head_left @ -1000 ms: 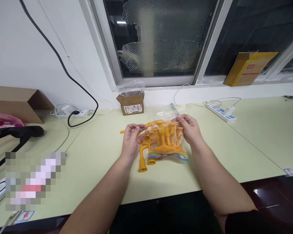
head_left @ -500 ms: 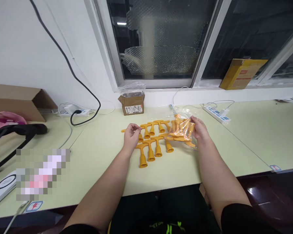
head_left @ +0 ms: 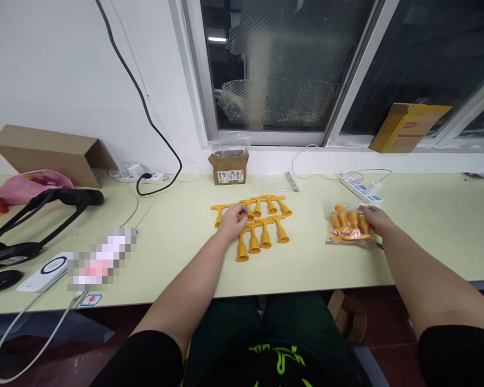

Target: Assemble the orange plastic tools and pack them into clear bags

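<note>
Two rows of yellow T-shaped plastic pieces point(head_left: 265, 235), each with a crossbar and a flared hollow end, lie on the pale table. My left hand point(head_left: 233, 219) is over the left part of these rows, its fingers curled together and covering some pieces. Whether anything is between those fingertips is hidden. Farther right, my right hand point(head_left: 376, 219) grips the right edge of a clear plastic bag point(head_left: 350, 226) packed with several more of the yellow pieces. The bag is at the table surface, apart from the rows.
Behind the rows are a flat clear bag point(head_left: 272, 184) and a small open carton point(head_left: 229, 169). A power strip point(head_left: 361, 189) lies at the back right. On the left are a black headset-like frame point(head_left: 70, 198), a white charging pad point(head_left: 50, 269) and a larger cardboard box point(head_left: 48, 153).
My right hand has carried the filled bag rightward, away from the rows, and lowered it to the table. My left hand stays curled by the rows. The camera view has shifted.
</note>
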`<move>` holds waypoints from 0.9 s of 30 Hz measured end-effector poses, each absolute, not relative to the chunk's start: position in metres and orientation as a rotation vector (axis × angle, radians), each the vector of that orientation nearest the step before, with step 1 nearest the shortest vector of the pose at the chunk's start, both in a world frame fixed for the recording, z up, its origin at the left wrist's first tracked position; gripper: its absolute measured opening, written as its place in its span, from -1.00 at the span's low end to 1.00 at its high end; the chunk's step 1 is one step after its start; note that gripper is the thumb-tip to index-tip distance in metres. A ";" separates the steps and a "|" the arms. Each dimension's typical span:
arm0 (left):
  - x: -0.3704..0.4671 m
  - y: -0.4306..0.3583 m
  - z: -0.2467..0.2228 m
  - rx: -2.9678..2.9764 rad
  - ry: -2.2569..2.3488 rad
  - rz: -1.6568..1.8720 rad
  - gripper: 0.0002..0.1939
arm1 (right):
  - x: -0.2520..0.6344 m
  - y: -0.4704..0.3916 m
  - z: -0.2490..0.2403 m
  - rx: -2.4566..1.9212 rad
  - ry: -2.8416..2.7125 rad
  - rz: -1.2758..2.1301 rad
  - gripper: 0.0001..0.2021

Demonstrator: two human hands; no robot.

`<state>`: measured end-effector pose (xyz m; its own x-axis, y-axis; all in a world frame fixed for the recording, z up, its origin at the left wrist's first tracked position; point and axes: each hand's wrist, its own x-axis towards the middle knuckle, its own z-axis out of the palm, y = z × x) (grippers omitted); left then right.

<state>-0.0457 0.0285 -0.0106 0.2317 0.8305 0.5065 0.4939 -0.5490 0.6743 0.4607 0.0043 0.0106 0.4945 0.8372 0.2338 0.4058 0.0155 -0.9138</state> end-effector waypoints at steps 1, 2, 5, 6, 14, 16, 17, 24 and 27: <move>-0.047 0.028 -0.009 2.162 1.229 1.227 -0.90 | 0.465 0.005 0.014 -1.692 -1.043 0.421 -0.63; -0.049 0.027 -0.007 2.174 1.235 1.221 -0.90 | 0.468 0.005 0.018 -1.778 -0.988 0.362 -0.51; -0.065 0.019 -0.001 2.167 1.284 1.205 -0.90 | 0.459 -0.003 0.023 -1.945 -1.014 0.199 -0.28; -0.073 0.014 0.001 2.161 1.322 1.188 -0.90 | 0.449 -0.012 0.021 -2.021 -1.135 0.141 -0.28; -0.151 -0.061 -0.015 2.021 1.704 0.989 -0.84 | 0.395 -0.104 -0.049 -2.087 -1.974 -0.147 -0.53; -0.163 -0.081 -0.020 1.985 1.724 0.933 -0.83 | 0.409 -0.107 -0.059 -2.076 -1.970 -0.188 -0.55; -0.167 -0.089 -0.021 1.990 1.742 0.917 -0.83 | 0.418 -0.105 -0.062 -2.084 -1.945 -0.193 -0.55; -0.169 -0.126 -0.020 2.112 1.803 0.816 -0.83 | 0.458 -0.078 -0.064 -2.123 -1.816 -0.170 -0.54; -0.160 -0.147 -0.023 2.239 1.765 0.841 -0.85 | 0.453 -0.081 -0.066 -2.102 -1.726 -0.253 -0.50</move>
<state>-0.1597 -0.1467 -0.0232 0.1407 0.9357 0.3236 0.8407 -0.2856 0.4601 0.4534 -0.0808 -0.0656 0.2181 0.8953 0.3885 0.9692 -0.1518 -0.1941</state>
